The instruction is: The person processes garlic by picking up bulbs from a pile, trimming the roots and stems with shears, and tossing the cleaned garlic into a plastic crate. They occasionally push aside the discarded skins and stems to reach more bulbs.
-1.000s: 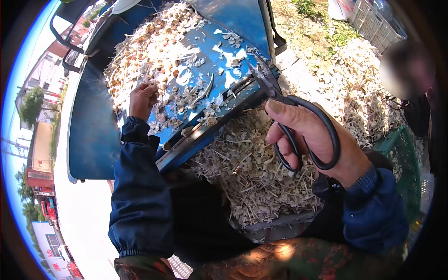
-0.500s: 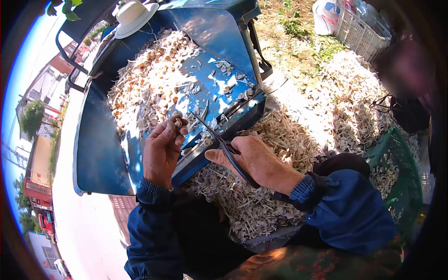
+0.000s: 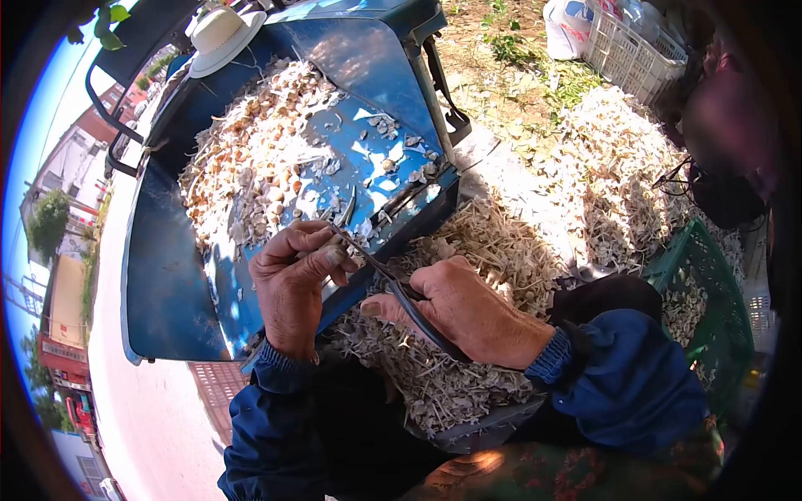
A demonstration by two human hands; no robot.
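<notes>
My left hand (image 3: pixel 292 284) is raised at the lip of a blue cart bed (image 3: pixel 163 275). Its thumb and fingertips pinch a small garlic bulb, which the fingers now mostly hide. In my right hand (image 3: pixel 476 313) is a pair of dark scissors (image 3: pixel 380 267), with its handles in my grip. The blades point up and left, reaching the fingertips of my left hand. Beyond both hands, a heap of garlic bulbs (image 3: pixel 267 167) with loose skins lies in the cart bed. Cut stalks and husks (image 3: pixel 468 384) are piled below my hands.
A straw hat (image 3: pixel 224 35) rests on the cart's upper edge. At right stand a green plastic crate (image 3: pixel 718 275) holding trimmings and, farther back, a white crate (image 3: pixel 631 54) of bags. Another husk pile (image 3: pixel 618 159) covers the ground near a partly visible person (image 3: pixel 735 125).
The scissors' blades have come to my left fingertips, where the bulb showed before. My left hand has turned and moved slightly right and down. The view has shifted a little.
</notes>
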